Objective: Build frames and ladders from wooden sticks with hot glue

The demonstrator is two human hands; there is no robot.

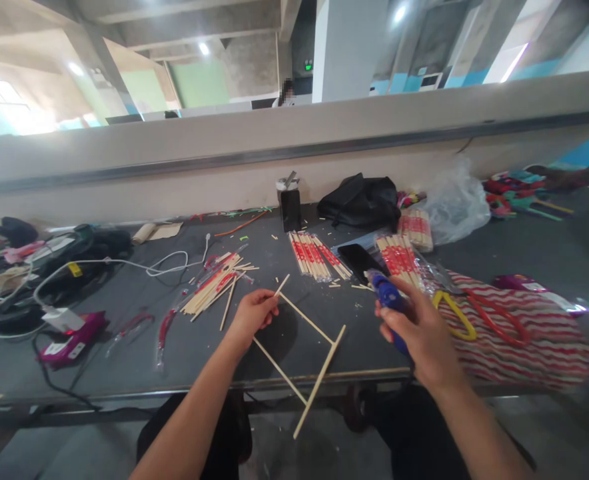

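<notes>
My left hand is closed in a pinch on a frame of wooden chopsticks, gripping it near its upper left corner. Two long sticks run from there to a crosswise stick at the lower right, and the frame hangs over the table's front edge. The part under my fingers is hidden. In my right hand is a blue glue gun, with my fingers wrapped round its handle and its nozzle pointing up and left. The gun is apart from the frame. A pile of loose chopsticks lies just left of my left hand.
Wrapped chopstick packs lie farther back, with a black phone beside them. A striped cloth bag covers the right side. At left are a purple box and a white cable. A black bag rests by the wall.
</notes>
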